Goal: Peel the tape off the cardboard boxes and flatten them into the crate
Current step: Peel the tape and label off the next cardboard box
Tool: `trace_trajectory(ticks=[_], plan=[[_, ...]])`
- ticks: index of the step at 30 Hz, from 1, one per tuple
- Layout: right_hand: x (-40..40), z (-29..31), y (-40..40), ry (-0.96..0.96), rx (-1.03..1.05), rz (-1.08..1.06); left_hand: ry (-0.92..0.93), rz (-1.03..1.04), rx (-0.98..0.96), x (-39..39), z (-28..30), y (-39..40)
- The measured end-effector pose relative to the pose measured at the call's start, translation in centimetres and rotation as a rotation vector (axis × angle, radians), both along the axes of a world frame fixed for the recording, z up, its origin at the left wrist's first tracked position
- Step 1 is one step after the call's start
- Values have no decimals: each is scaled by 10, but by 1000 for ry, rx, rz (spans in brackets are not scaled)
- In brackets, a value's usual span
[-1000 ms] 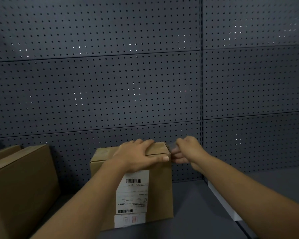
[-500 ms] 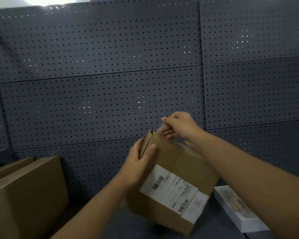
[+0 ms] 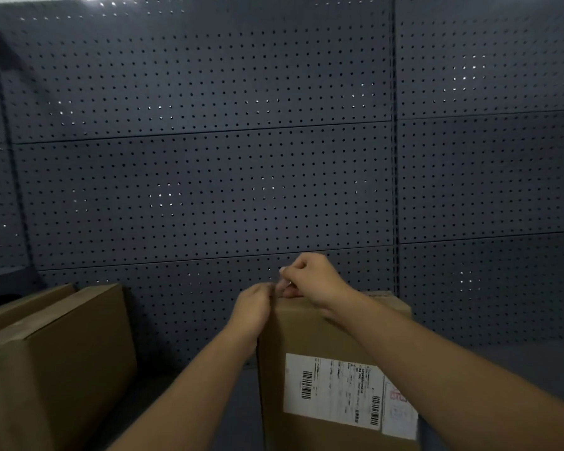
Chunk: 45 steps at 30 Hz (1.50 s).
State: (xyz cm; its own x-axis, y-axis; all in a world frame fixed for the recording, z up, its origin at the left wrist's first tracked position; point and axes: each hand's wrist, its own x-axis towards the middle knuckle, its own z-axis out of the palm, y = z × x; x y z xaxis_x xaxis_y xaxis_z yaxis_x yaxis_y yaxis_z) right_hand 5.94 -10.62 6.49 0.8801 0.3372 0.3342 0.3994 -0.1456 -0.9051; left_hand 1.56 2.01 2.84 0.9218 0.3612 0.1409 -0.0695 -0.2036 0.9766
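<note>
Hands met at the top left corner of a labelled cardboard box [image 3: 332,362] that stood upright on a dark grey shelf [image 3: 518,362], in front of a perforated metal back panel [image 3: 209,177]. The right hand [image 3: 310,281] was curled, thumb and fingers pinching a pale, shiny strip of tape [image 3: 282,281] lifted just above the box's top edge. The left hand [image 3: 254,307] gripped the same corner from the side, fingers curled over the edge, apparently bracing the box. A white shipping label [image 3: 336,390] with barcodes covered the lower front face. Two larger cardboard boxes [image 3: 59,362] stood to the left, well apart from the hands. No crate was in view. The box looked stiff yet light enough to tip, so it likely needed steadying at the corner while the tape was drawn. The tape appeared thin and sticky, probably apt to tear, and was best held close to where it left the cardboard.
</note>
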Motion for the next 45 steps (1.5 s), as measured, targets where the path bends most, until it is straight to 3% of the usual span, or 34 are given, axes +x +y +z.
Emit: trace_trajectory(ticks=[4, 7, 10, 13, 15, 17, 19, 22, 25, 29, 34, 37, 45], plan=[[0, -1, -8, 47, 53, 25, 3, 35, -2, 8, -8, -1], [1, 0, -11, 180, 305, -1, 2, 40, 49, 10, -6, 2], [2, 0, -19, 276, 493, 1, 16, 16, 165, 9, -3, 4], [-5, 6, -32, 308, 603, 54, 45, 35, 402, 12, 2, 8], [-1, 15, -48, 201, 529, -65, 76, 40, 576, 12, 10, 13], [7, 20, -71, 17, 327, -167, 116, 40, 724, 13, 17, 17], [5, 19, -88, -107, 33, -166, 153, 51, 838, 16, 21, 16], [-1, 11, -94, -88, -279, -64, 155, 103, 1010, 17, 29, -9], [0, 15, -97, -8, -199, -13, 83, 94, 1117, 16, 35, -44], [7, 9, -108, 8, -142, 39, 150, -34, 1086, 25, 27, -63], [13, -7, -84, -299, -464, -192, 215, -85, 1125, 35, 22, -52], [13, -16, -79, -379, -563, -316, 222, -76, 1131, 34, 22, -53], [-1, 3, -94, -268, -665, -319, 263, -102, 1151, 28, 26, -58]])
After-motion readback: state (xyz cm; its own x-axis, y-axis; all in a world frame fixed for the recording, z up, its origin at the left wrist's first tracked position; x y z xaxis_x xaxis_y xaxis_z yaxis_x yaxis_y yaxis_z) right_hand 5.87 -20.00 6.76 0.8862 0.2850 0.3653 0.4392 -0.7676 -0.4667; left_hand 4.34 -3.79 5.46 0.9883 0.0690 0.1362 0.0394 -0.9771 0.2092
